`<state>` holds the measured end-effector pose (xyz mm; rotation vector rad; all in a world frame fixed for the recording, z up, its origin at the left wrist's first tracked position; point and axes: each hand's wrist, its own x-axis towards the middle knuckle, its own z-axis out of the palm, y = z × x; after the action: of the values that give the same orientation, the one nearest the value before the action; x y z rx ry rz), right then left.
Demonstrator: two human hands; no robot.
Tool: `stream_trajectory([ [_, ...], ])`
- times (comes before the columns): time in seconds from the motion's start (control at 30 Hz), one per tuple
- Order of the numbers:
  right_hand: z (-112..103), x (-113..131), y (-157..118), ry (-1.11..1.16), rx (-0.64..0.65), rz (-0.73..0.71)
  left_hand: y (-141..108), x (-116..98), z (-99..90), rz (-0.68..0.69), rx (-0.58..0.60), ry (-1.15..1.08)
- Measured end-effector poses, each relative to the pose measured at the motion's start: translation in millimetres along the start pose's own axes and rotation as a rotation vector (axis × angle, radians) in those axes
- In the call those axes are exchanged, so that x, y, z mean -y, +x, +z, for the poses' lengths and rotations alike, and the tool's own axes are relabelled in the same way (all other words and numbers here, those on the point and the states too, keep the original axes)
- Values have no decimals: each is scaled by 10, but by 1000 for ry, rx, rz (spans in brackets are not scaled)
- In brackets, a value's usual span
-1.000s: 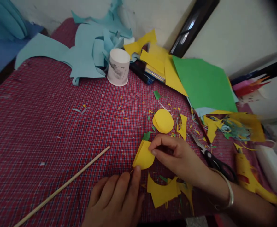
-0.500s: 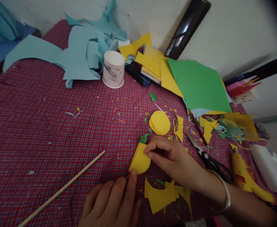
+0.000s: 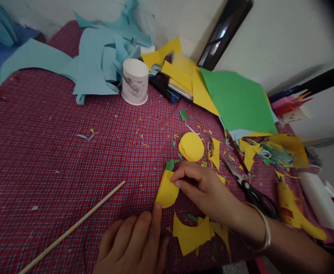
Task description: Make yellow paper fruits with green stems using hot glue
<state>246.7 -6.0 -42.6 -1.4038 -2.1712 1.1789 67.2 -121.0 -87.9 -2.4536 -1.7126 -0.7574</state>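
A folded yellow paper piece point(image 3: 167, 190) with a green paper bit point(image 3: 169, 164) at its top lies on the checked cloth. My right hand point(image 3: 204, 188) pinches its right edge between thumb and forefinger. From below, my left hand point(image 3: 135, 239) touches its lower end with the tip of the forefinger; the other fingers lie on the cloth, holding nothing. Yellow paper circles point(image 3: 191, 147) overlap just above my right hand. Below that hand lies a yellow offcut point(image 3: 194, 236).
Black scissors point(image 3: 254, 192) and a yellow glue gun point(image 3: 294, 209) lie at the right. A wooden stick point(image 3: 75, 224) slants across the lower left. Behind are a paper cup point(image 3: 135, 85), light blue paper point(image 3: 91, 64) and a green sheet point(image 3: 241, 101).
The view has shifted slightly, so everything appears a little further left and up. Both hands keep nearly the same hold on the folded yellow paper.
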Motion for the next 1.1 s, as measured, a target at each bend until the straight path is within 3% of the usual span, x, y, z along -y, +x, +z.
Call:
stream_trajectory([
  [0.5,72,-37,-7,-11,-81,31,15,23,-37,47,50,-9],
  [0.77,31,-43,8,-115,-73,-140,2,30,-82,34,98,-62],
  [0.9,-35,-21,-58,-304,-49,-295,-3,28,-111,31,145,-112],
  [1.1,-29,38,-196,-584,114,-498,-13,36,-103,27,117,-141],
])
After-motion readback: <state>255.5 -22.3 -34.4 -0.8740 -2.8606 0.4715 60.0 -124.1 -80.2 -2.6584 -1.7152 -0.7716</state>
